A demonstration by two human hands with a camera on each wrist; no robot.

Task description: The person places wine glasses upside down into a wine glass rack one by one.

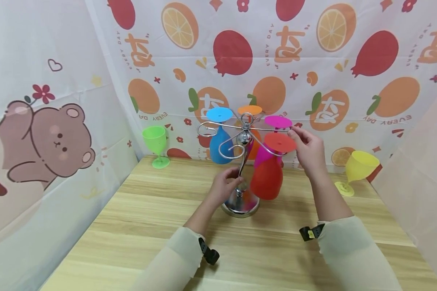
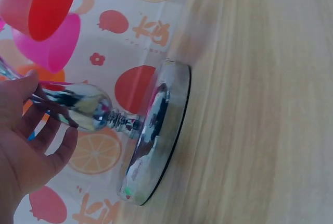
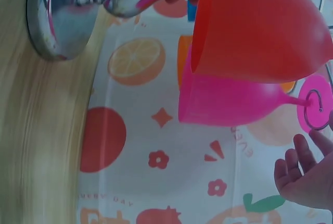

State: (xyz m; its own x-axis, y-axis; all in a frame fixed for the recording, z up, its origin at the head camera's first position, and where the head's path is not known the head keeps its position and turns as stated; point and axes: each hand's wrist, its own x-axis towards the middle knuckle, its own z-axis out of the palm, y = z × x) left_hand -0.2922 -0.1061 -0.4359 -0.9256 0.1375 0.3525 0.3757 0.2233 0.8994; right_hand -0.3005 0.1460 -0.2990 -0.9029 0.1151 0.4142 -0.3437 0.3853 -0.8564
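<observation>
A shiny metal goblet rack (image 1: pixel 241 208) stands on the table, its curled wire arms spreading from the top. Four plastic goblets hang upside down from it: blue (image 1: pixel 221 145), orange (image 1: pixel 254 145), magenta (image 3: pixel 234 101) and red (image 1: pixel 267 178). Two curled arms at the left and front left carry nothing. My left hand (image 1: pixel 224 186) grips the rack's stem above the round base (image 2: pixel 158 135). At the magenta goblet's foot, my right hand (image 1: pixel 307 149) pinches the end of a wire arm between thumb and index finger; its other fingers (image 3: pixel 294 164) are loosely bent.
A green goblet (image 1: pixel 155 141) stands upright at the table's back left, and a yellow goblet (image 1: pixel 360 167) at the back right. Behind the wooden table (image 1: pixel 160 226) hangs a fruit-printed cloth (image 1: pixel 233 89). A bear-printed cloth (image 1: pixel 58 141) covers the left side.
</observation>
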